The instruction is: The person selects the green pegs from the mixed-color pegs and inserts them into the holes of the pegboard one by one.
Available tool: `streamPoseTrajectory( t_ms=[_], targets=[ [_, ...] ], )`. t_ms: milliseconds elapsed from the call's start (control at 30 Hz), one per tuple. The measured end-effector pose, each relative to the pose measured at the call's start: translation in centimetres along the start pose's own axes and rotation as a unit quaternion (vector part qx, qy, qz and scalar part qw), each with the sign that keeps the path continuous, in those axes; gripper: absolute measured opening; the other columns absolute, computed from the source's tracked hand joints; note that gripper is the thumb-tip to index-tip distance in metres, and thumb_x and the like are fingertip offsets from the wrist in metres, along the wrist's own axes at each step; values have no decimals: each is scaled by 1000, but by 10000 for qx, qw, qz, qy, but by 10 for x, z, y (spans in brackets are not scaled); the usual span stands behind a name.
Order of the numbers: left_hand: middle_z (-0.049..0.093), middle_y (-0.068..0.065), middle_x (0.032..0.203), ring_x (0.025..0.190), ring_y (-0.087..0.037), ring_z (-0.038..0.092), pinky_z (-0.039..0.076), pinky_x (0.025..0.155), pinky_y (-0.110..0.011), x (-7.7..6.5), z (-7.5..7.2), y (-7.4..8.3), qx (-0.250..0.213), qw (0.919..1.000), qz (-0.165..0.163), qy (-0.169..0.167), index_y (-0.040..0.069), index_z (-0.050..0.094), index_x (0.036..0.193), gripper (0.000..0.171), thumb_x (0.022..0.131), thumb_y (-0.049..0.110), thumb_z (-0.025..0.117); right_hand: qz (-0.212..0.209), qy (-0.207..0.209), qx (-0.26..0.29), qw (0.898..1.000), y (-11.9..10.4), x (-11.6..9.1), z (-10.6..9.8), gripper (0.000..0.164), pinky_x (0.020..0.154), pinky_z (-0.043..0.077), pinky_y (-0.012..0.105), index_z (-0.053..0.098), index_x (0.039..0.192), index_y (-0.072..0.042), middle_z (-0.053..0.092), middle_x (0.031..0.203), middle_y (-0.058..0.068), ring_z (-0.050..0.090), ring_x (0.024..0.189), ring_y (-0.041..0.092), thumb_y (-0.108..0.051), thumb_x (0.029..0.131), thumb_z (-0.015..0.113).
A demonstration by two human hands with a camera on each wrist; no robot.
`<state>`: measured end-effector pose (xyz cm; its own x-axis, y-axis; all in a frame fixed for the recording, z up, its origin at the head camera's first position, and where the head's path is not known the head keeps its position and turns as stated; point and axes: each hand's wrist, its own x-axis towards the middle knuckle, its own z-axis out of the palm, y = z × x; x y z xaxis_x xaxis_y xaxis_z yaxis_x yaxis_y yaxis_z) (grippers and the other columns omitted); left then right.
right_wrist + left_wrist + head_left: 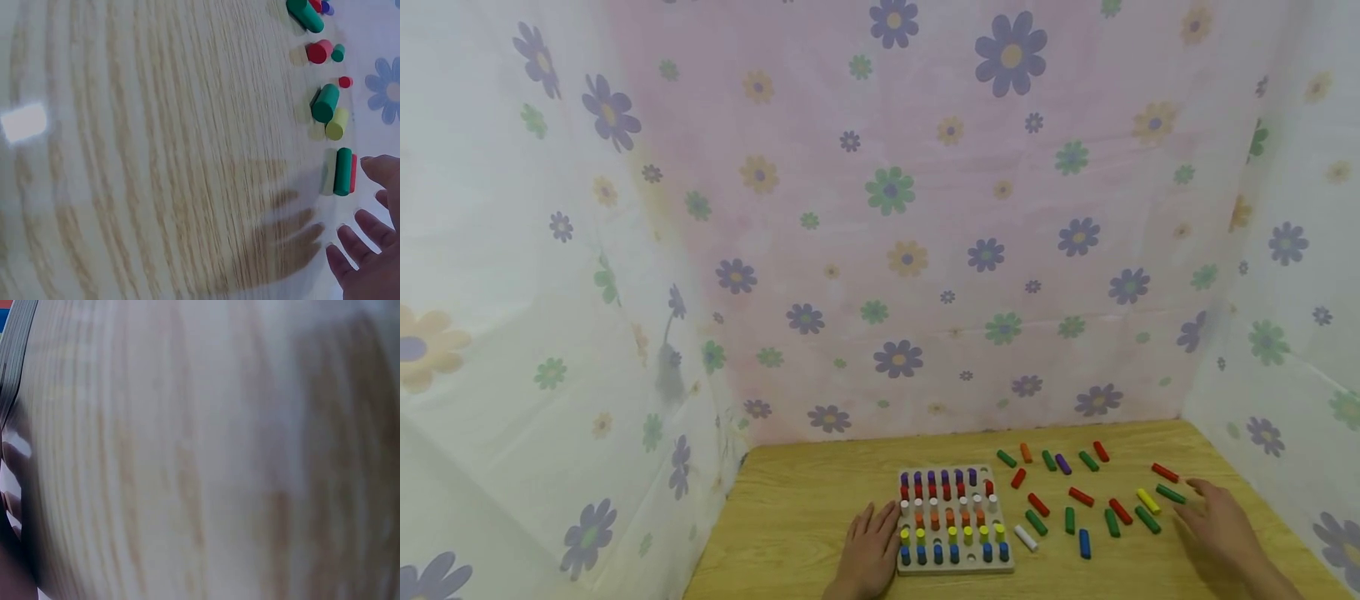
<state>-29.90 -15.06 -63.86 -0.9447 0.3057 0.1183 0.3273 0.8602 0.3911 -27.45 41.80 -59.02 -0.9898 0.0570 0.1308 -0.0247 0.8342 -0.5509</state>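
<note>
In the head view, a wooden pegboard [957, 568] holds rows of purple, red, white, orange, yellow and blue pegs, with a few bare holes. My left hand [871, 546] lies with extended fingers on the table, right against the board's left edge; only bits of its fingers [14, 472] show in the left wrist view. At the far right, my right hand [1219, 523] reaches over the table, thumb and fingers spread, holding nothing. Its fingertips are close to a green peg [1170, 494]. The right wrist view shows that green peg [343, 172] just beyond the thumb, beside a red peg [354, 174].
Loose pegs lie scattered right of the board: several green and red, plus a yellow peg [1148, 501], a blue peg [1085, 543], a white peg [1026, 538], an orange peg [1026, 452] and a purple peg [1063, 464]. Flowered sheets [820, 242] surround the wooden table [797, 500].
</note>
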Motion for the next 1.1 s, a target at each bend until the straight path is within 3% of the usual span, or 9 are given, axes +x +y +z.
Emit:
streamPoseTrajectory(
  t_ms=[233,433,767,1100],
  targets=[
    [45,-6,159,149,-44,30,21,118,-69,1,-1,1,-102,9998,-116,-124,15,47,156,57,111,46,30,580,-355,235,9974,4,3,1,66,82,55,63,33,136,28,43,126,53,51,111,66,-23,103,57],
    [44,-6,160,150,-42,28,20,120,-67,0,-5,5,-123,9992,-214,-316,14,46,156,56,111,45,32,539,-172,98,9983,11,8,5,61,84,53,65,39,131,29,53,118,49,54,108,63,-20,100,60],
    [47,-9,157,147,-46,33,24,117,-70,0,-7,7,85,9999,-25,-52,12,49,153,56,112,44,29,500,-32,130,9987,14,13,8,52,83,53,65,49,126,25,59,112,45,59,103,59,-15,97,64],
    [49,-8,156,146,-45,35,26,116,-68,-1,-10,8,60,10000,-30,-44,13,50,153,54,112,42,32,582,-46,100,9982,15,15,11,47,80,53,63,54,122,23,61,106,41,61,98,56,-15,95,66]
  ],
)
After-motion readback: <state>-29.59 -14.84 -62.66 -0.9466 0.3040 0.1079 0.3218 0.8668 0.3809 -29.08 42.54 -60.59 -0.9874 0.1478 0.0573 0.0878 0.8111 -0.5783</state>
